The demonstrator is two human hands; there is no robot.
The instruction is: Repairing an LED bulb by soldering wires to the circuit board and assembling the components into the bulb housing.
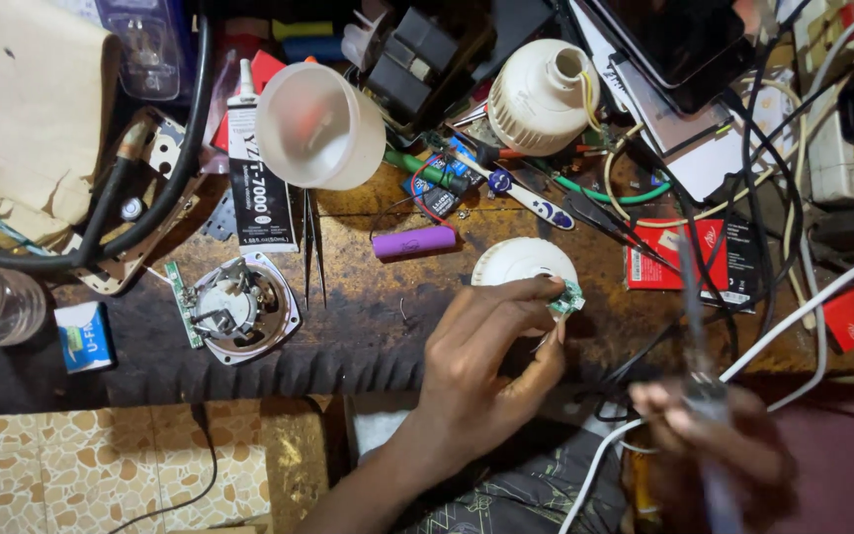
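In the head view, a small green circuit board (pixel 567 299) is being pinched between the thumb and fingertips of the left hand (pixel 486 356), just above the front edge of the workbench (pixel 368 326). The board is being held beside a white round disc (pixel 524 262) that is lying on the bench; whether the two are touching cannot be told. The left hand is closed narrowly on the board, and the forearm is being brought up from the lower middle of the picture.

The right hand (pixel 714 435) is blurred at the lower right. It is being closed around a thin tool (pixel 699 326) with a long shaft, probably a soldering iron, and the tip is being pointed up toward the board. A white cable (pixel 793 316) is passing close by this hand.

Further back, a purple cylindrical battery (pixel 414 241), a translucent lamp dome (pixel 318 127), a white ribbed lamp housing (pixel 543 97), a pair of tweezers (pixel 314 247) and a black tube of glue (pixel 259 178) are lying on the bench. A round metal part with a narrow board (pixel 239 307) is resting at the left.

As a judgement, the step is being done well if the board is being kept steady by its edges, the fingers are being kept away from the hot tip, and the tool is being brought in slowly, clear of the loose cable.
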